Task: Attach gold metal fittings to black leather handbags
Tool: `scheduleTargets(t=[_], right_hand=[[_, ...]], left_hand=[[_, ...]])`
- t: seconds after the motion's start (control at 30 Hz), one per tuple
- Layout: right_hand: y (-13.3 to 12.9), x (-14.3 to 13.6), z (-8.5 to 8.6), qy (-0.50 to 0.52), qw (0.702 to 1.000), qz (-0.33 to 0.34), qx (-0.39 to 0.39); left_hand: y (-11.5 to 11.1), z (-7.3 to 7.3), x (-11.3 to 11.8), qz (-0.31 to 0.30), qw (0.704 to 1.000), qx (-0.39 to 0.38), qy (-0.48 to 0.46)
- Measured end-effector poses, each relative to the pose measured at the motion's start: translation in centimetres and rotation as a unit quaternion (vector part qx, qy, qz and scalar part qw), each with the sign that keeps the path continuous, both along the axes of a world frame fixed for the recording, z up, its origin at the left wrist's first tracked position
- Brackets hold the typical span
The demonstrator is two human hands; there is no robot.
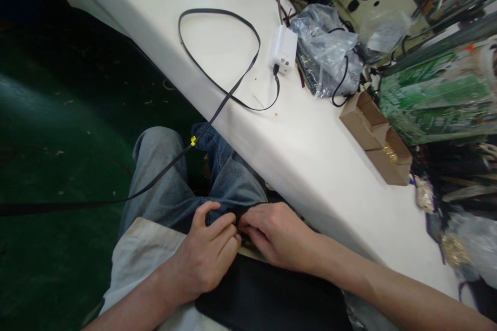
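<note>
Over my lap, my left hand (213,251) and my right hand (272,232) meet with their fingertips nearly touching. Both hold the edge of a black piece of material (272,289) that lies across my lap. Between the fingertips shows a tiny brass-coloured bit, too small to make out. My left fingers are curled, the index finger bent outward. The thumb and fingers of my right hand are pinched together on the black edge.
A white table (318,165) slants beside my lap. On it are a white power bank (284,49) with a looped black cable (258,44), cardboard boxes (363,121) with golden pieces, and plastic bags (330,46). The cable crosses my knees (159,155).
</note>
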State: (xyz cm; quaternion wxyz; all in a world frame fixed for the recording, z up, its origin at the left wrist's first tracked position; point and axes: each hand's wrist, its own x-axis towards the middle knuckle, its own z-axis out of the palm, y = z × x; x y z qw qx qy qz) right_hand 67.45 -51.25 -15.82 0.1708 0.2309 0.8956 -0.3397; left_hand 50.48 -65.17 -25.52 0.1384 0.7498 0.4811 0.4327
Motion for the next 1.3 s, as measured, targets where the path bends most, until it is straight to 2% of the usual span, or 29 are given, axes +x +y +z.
scheduleTargets(t=[0.2,0.67,0.83,1.0,1.3], right_hand=[[0.2,-0.4,0.8,-0.019,1.000,0.019,-0.004],[0.1,-0.2,1.3,-0.008,0.999,0.019,-0.036],[0.1,-0.8,1.8,-0.054,0.998,0.025,-0.023],[0.0,-0.9,2.2,-0.051,0.998,0.039,-0.009],[0.2,-1.3,1.9,-0.069,0.997,0.040,-0.007]], left_hand=[[-0.4,-0.6,0.2,-0.002,1.000,-0.010,-0.002],[-0.2,-0.4,0.3,0.005,1.000,-0.022,-0.002],[0.1,0.1,0.2,0.024,1.000,-0.013,0.011],[0.1,0.9,0.3,0.046,0.998,-0.045,-0.006],[0.8,1.0,-0.4,0.033,0.996,-0.071,-0.034]])
